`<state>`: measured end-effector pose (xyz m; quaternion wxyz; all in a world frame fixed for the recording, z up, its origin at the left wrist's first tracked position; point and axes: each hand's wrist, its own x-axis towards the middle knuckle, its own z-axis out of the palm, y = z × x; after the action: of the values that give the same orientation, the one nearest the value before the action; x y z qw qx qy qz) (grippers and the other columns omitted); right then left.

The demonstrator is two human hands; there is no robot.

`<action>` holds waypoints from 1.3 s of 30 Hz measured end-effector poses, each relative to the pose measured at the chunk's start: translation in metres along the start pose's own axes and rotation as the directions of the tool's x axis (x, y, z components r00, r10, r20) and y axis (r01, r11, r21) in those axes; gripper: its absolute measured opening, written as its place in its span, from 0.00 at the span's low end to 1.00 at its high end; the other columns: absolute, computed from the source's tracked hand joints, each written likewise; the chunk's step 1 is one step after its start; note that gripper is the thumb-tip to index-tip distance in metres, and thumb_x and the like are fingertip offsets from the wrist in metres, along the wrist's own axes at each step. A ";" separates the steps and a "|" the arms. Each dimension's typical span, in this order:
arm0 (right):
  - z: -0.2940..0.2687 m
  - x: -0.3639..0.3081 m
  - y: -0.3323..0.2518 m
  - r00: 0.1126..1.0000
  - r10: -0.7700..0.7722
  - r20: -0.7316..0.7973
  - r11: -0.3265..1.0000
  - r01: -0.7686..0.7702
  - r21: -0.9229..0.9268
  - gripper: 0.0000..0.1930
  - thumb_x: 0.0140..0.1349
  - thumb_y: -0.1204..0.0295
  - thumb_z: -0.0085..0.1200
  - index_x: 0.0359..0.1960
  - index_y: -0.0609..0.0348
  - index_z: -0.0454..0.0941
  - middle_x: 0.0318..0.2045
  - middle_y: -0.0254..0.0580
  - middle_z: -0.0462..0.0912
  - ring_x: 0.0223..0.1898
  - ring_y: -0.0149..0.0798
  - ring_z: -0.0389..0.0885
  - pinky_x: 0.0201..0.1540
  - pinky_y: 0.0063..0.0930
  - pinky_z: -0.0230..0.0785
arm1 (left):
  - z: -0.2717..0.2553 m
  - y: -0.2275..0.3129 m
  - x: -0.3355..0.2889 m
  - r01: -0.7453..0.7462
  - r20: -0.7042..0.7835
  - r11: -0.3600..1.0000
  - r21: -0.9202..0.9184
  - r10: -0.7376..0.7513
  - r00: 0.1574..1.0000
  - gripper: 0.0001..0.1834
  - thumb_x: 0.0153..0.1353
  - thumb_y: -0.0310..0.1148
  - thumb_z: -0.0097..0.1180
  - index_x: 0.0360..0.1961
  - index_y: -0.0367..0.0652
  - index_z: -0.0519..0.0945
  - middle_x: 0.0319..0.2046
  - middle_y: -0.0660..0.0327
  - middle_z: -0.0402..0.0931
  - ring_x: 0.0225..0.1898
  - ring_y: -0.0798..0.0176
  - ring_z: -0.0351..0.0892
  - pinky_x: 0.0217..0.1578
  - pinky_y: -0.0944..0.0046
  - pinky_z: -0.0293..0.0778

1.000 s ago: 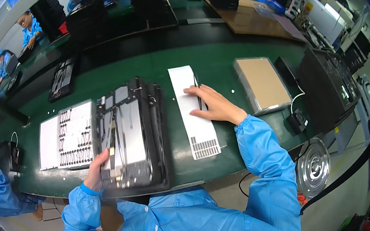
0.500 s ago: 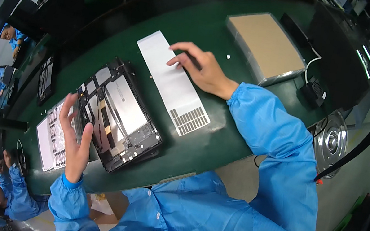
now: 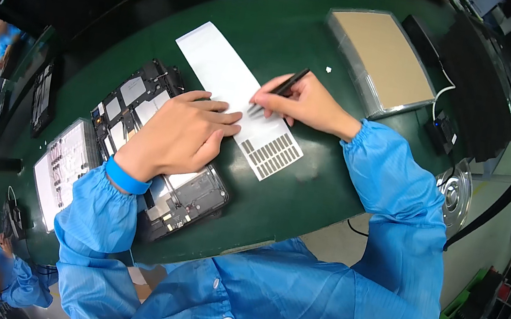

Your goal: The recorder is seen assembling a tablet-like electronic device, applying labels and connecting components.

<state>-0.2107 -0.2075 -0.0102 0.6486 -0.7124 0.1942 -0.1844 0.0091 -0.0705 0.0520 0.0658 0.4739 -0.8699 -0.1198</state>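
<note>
Lying slantwise on the green bench is a long white sheet [image 3: 214, 58], with rows of small dark rectangular stickers [image 3: 275, 154] at its near end. My right hand [image 3: 306, 104] is closed around black tweezers [image 3: 291, 82], whose blurred tips point down at the sheet just above the stickers. My left hand [image 3: 187, 129] reaches over an opened tablet [image 3: 193, 200], fingers stretched out and fingertips on the sheet's left edge. The tablet's inner boards, cables and silvery battery show; my left hand and forearm cover its middle.
Left of the tablet sits a clear tray [image 3: 67, 161] of small parts. At the far right are a box with a tan top [image 3: 383, 56], a black adapter [image 3: 439, 134] and a white scrap [image 3: 328, 69]. Another tablet [image 3: 44, 98] and co-workers in blue are on the left.
My left hand has come from the tablet's left side across it to the sheet. My right hand has moved down the sheet, toward the stickers, and the tweezers now show plainly.
</note>
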 end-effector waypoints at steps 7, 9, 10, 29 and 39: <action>0.010 -0.009 -0.019 0.970 0.239 0.041 0.968 -0.242 0.073 0.09 0.65 0.70 0.63 0.36 0.65 0.82 0.24 0.37 0.84 0.20 0.21 0.76 0.22 0.15 0.66 | 0.001 0.001 0.001 0.033 0.122 0.999 0.006 -0.033 0.992 0.25 0.61 0.32 0.38 0.52 0.42 0.84 0.58 0.55 0.79 0.58 0.47 0.78 0.66 0.44 0.63; 0.014 -0.011 -0.011 0.980 0.197 0.032 0.978 -0.199 0.058 0.09 0.64 0.70 0.64 0.36 0.65 0.82 0.24 0.38 0.84 0.20 0.21 0.77 0.22 0.15 0.66 | 0.002 0.002 0.002 0.038 0.114 0.999 0.032 -0.042 0.993 0.25 0.60 0.32 0.38 0.52 0.42 0.84 0.58 0.54 0.79 0.58 0.46 0.78 0.66 0.44 0.63; 0.015 -0.011 -0.008 0.989 0.149 0.019 0.988 -0.150 0.041 0.09 0.64 0.70 0.65 0.36 0.65 0.83 0.24 0.38 0.85 0.20 0.21 0.77 0.22 0.15 0.66 | 0.002 0.002 0.002 0.040 0.114 0.999 0.030 -0.043 0.993 0.25 0.60 0.32 0.38 0.52 0.42 0.84 0.58 0.54 0.79 0.58 0.46 0.78 0.66 0.44 0.63; -0.010 0.005 0.002 0.964 0.143 -0.223 0.976 -0.101 0.191 0.13 0.74 0.62 0.51 0.44 0.60 0.75 0.30 0.34 0.81 0.24 0.22 0.75 0.23 0.18 0.64 | -0.039 -0.010 -0.078 0.103 -0.467 0.993 -0.051 -0.114 0.877 0.16 0.68 0.34 0.51 0.51 0.40 0.82 0.55 0.53 0.79 0.60 0.48 0.75 0.64 0.49 0.66; 0.070 0.116 -0.071 0.993 -0.096 0.068 0.995 0.097 -0.002 0.16 0.73 0.58 0.53 0.42 0.62 0.78 0.31 0.37 0.81 0.26 0.24 0.77 0.28 0.18 0.70 | -0.004 -0.042 -0.165 0.386 -0.580 0.840 -0.382 -0.543 0.607 0.27 0.63 0.32 0.62 0.63 0.42 0.72 0.66 0.53 0.69 0.66 0.46 0.70 0.64 0.56 0.67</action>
<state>-0.0731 -0.2020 0.0553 0.6433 -0.7285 0.1380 -0.1909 0.1336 0.0456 0.0439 0.3907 0.6844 -0.6136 -0.0493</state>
